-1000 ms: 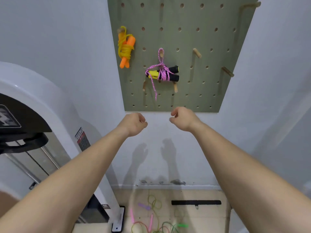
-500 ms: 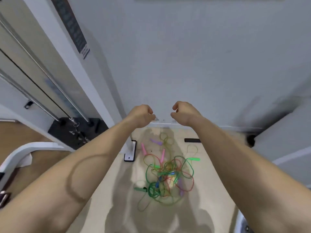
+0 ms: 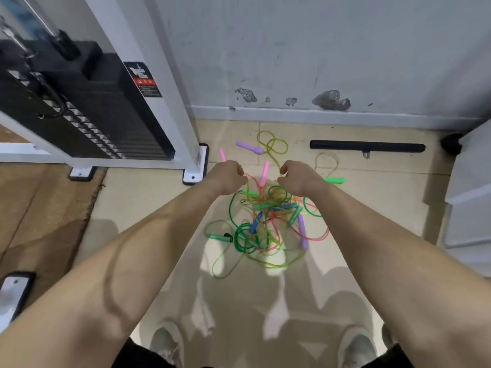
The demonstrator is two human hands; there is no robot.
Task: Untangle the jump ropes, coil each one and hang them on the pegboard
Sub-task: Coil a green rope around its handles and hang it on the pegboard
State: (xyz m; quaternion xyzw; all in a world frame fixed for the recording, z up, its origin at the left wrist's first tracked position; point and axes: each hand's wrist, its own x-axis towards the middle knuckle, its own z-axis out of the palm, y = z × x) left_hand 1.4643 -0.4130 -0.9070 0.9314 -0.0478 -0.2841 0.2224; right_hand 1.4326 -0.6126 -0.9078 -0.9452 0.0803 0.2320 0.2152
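Fingers [image 3: 239,171] of the left hand [image 3: 225,178] and of the right hand [image 3: 301,179] are loosely curled and grasp nothing, the two hands held out side by side over the floor. Nearest, at the bottom edge, stand two pale shoes [image 3: 166,343], toes pointed at the work. Just beyond them on the tiled floor [image 3: 148,203] lies the knot of jump ropes [image 3: 265,224]: green, pink, yellow and clear cords looped through one another, with a green handle [image 3: 220,237] at its near left edge, a blue handle [image 3: 253,226] in the middle and a purple handle [image 3: 303,236] on its right. Farther out the strands run looser. A pink handle [image 3: 265,173] shows between the hands, a bright green handle [image 3: 333,180] lies off to the right, and a second purple handle [image 3: 249,147] lies beside yellow loops [image 3: 273,144] toward the wall [image 3: 318,49]. A black bar [image 3: 368,147] rests along the skirting, and a weight machine [image 3: 106,120] stands at far left. The pegboard is out of view. The step in hand looks to be choosing the next rope. It would go best from an outlying handle whose cord is least crossed, feeding it back through each loop rather than hauling, since pulling would likely tighten the knot.
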